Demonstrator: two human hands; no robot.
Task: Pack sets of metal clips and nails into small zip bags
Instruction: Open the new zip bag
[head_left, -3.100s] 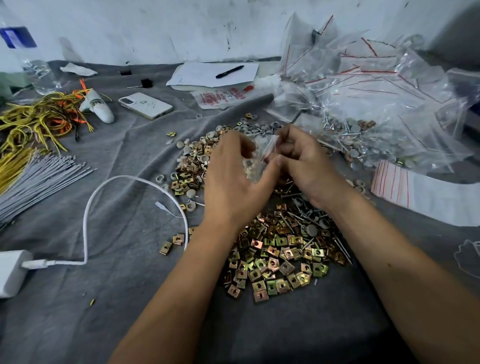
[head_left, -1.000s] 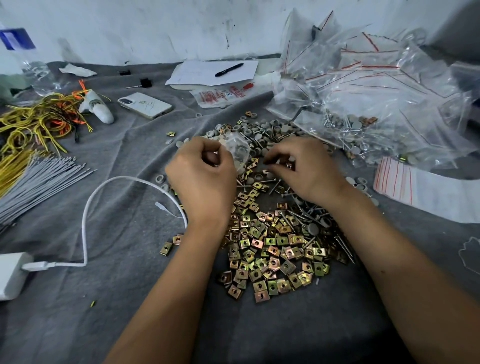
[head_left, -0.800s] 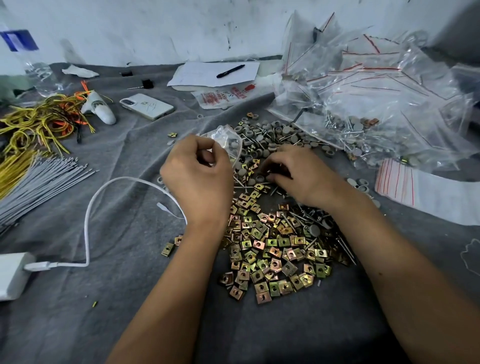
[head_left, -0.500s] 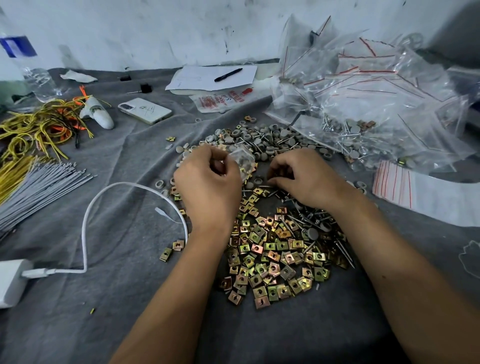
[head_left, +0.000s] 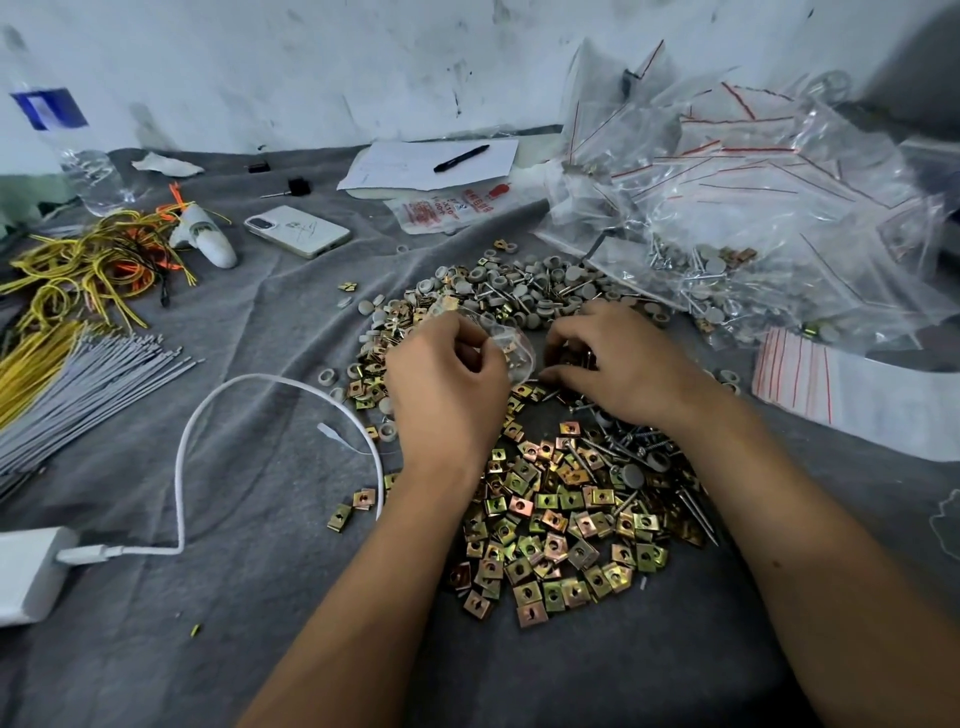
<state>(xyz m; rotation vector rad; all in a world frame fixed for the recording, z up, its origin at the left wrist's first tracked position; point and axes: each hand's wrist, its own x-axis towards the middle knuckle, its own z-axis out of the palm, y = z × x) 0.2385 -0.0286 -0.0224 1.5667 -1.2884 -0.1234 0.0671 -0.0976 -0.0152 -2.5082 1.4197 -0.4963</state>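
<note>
Clips (head_left: 550, 540), small square brass-coloured plates, lie in a loose heap on the grey cloth (head_left: 218, 597) nearest the person, with nails (head_left: 618, 447) mixed in along the heap's right side. Both look hard and stiff, light one by one, and likely to slide off each other, so I judge a fingertip pinch on one clip's edges or on a nail's shank is the way to lift them. Above the heap the left hand (head_left: 441, 384) has its fingers curled and pinches a small zip bag (head_left: 511, 345), thin, clear and limp, best held at its mouth. Beside it the right hand (head_left: 618, 364) is curled down over the pile; its fingertips are hidden, so whether it holds a piece I cannot tell. Grey caps (head_left: 519, 286) spread beyond the hands, and filled bags (head_left: 753, 208) are piled far right near the wall
</note>
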